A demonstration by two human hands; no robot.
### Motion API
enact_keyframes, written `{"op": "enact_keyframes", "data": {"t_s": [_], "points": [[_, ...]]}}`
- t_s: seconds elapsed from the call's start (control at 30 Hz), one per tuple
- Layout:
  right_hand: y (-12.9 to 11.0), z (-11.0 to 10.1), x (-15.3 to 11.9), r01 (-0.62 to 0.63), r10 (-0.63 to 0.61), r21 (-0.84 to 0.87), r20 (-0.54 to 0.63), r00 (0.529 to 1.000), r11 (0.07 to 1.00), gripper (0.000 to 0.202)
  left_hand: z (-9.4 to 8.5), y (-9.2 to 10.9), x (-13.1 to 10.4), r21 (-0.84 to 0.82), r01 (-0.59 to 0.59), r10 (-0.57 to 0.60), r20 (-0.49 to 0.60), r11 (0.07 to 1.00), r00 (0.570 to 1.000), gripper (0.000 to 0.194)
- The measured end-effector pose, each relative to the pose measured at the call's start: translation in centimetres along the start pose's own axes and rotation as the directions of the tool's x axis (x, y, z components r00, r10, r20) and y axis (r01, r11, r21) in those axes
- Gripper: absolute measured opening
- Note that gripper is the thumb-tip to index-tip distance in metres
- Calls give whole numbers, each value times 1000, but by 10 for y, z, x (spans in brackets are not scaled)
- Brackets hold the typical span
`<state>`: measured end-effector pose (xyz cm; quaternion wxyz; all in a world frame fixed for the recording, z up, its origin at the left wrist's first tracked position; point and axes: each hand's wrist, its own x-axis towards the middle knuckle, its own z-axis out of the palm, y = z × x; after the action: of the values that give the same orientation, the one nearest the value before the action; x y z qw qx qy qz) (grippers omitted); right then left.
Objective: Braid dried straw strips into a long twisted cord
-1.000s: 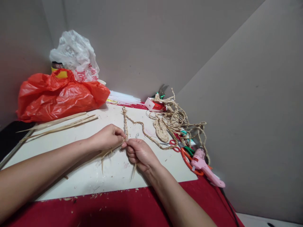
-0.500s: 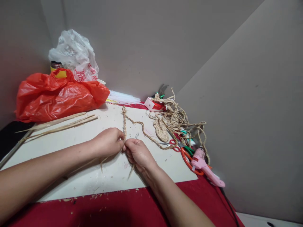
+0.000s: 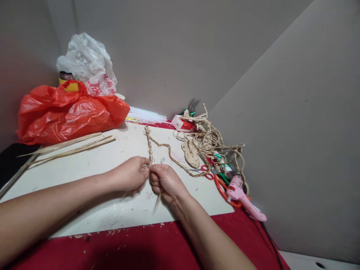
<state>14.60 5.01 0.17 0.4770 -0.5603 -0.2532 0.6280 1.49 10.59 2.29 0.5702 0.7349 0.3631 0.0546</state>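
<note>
A braided straw cord (image 3: 149, 144) runs from its frayed top end on the white board (image 3: 123, 212) down to my fingers. My left hand (image 3: 134, 173) pinches the cord's lower end from the left. Right beside it, my right hand (image 3: 165, 182) is closed on the straw strands, and a loose tip pokes out below its fingers. The two hands meet at the fingertips, which hide the point where the strands cross. A thinner twisted cord (image 3: 169, 152) curves from the braid's top toward the red-handled scissors (image 3: 206, 172).
Loose straw strips (image 3: 75, 148) lie at the left by a red plastic bag (image 3: 73, 112). At the right are a tangled rope pile (image 3: 209, 135), a coiled cord (image 3: 191, 153) and a pink glue gun (image 3: 243, 198). White sticks (image 3: 147, 115) lie along the back.
My left hand has turned slightly and its wrist sits a little farther right. The braid's lower part has shifted slightly right, and the strand below my left hand is now mostly hidden.
</note>
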Motion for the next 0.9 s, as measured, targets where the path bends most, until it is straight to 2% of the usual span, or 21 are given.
{"op": "enact_keyframes", "data": {"t_s": [0.13,0.23,0.33,0.43,0.5,0.57,0.6,0.63,0.67,0.73,0.8,0.83,0.9], "points": [[-2,-4,-2,-30,28,40,50,998,999,31,18,-11,0,-32,-70,68,-73,997,995,31],[-3,-4,-2,-25,24,21,51,998,999,34,25,-13,0,-34,-81,77,-88,996,993,33],[-3,-5,-2,-34,32,23,78,996,999,32,22,-7,-3,-20,-78,77,-71,997,995,35],[-3,-8,-1,-46,41,39,119,992,998,30,6,2,-4,77,-69,75,-77,995,994,25],[-4,-11,-1,-53,47,31,147,988,998,27,-7,5,-1,148,-94,123,-196,984,973,21],[-4,-13,-1,-60,56,16,178,982,998,24,-15,4,4,166,-140,191,-353,976,916,20],[-5,-14,0,-66,63,9,196,979,998,23,-16,2,6,135,-156,198,-388,978,900,20],[-5,-16,0,-72,69,5,213,975,997,23,-15,0,9,65,-161,174,-375,985,910,20],[-6,-17,0,-74,71,3,227,971,997,23,-12,-1,10,-44,-144,124,-312,989,942,19],[-7,-21,1,-78,78,-9,256,964,997,25,-6,-4,13,-291,-46,23,-80,956,997,16],[-9,-24,1,-80,85,-26,280,956,996,27,-1,-4,13,-425,67,-27,99,903,995,15],[-11,-25,1,-82,89,-36,288,954,996,27,0,-4,13,-438,101,-44,139,893,989,15],[-14,-28,1,-86,100,-60,299,949,994,28,0,-5,13,-394,106,-57,133,913,989,14]]}}
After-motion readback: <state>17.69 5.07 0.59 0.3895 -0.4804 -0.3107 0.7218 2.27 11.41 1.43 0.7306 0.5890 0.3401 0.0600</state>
